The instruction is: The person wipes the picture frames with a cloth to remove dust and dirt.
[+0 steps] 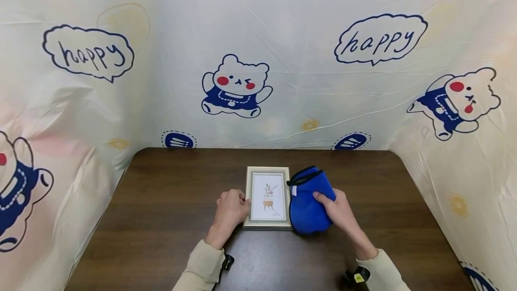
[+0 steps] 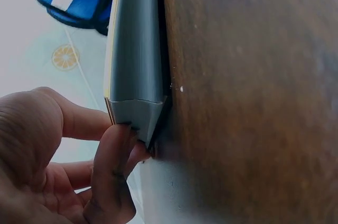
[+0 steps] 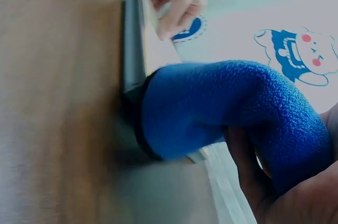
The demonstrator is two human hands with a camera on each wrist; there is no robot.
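Observation:
A picture frame point(image 1: 266, 224) with a cream border and a potted-plant print lies face up on the table. My left hand point(image 1: 232, 210) grips its left side; in the left wrist view the fingers point(image 2: 113, 168) bend round the grey end of the frame. Just right of the frame, my right hand point(image 1: 339, 208) holds a folded blue microfiber cloth point(image 1: 308, 212) with black edging and a small white label, thumb on top. The right wrist view shows the fluffy cloth point(image 3: 211, 102) bunched over the hand, its black-edged end against the frame's side.
The brown wooden table point(image 1: 161, 237) extends around both hands. Behind it and on both sides hangs a pale curtain point(image 1: 299, 93) printed with bears and "happy" bubbles. A small black wrist device point(image 1: 228, 262) sits at the left sleeve, another point(image 1: 361, 274) at the right.

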